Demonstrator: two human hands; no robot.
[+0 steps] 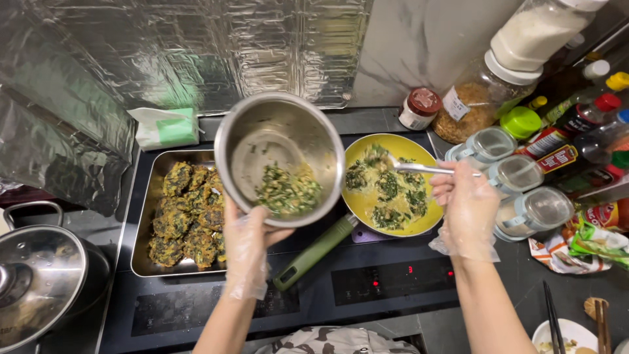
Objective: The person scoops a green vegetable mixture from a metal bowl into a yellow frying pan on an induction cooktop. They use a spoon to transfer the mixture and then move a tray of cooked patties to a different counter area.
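The left hand (247, 244), in a thin clear glove, is closed on the near rim of a steel bowl (280, 157) and holds it tilted above the cooktop (367, 288). In the bowl a green and yellow herb mixture (288, 190) lies at the low side, just above the fingers. The right hand (466, 203), also gloved, is closed around a metal spoon (419, 168) whose tip reaches into the yellow pan (393, 187), just right of the bowl. The pan holds several small green patties (388, 186) in pale batter, and its green handle (314, 252) points toward the person. Left of the bowl, a steel tray (145, 255) carries browned cooked patties (187, 219). On the worktop (524, 275) at the right stand three glass jars (517, 174) with lids.
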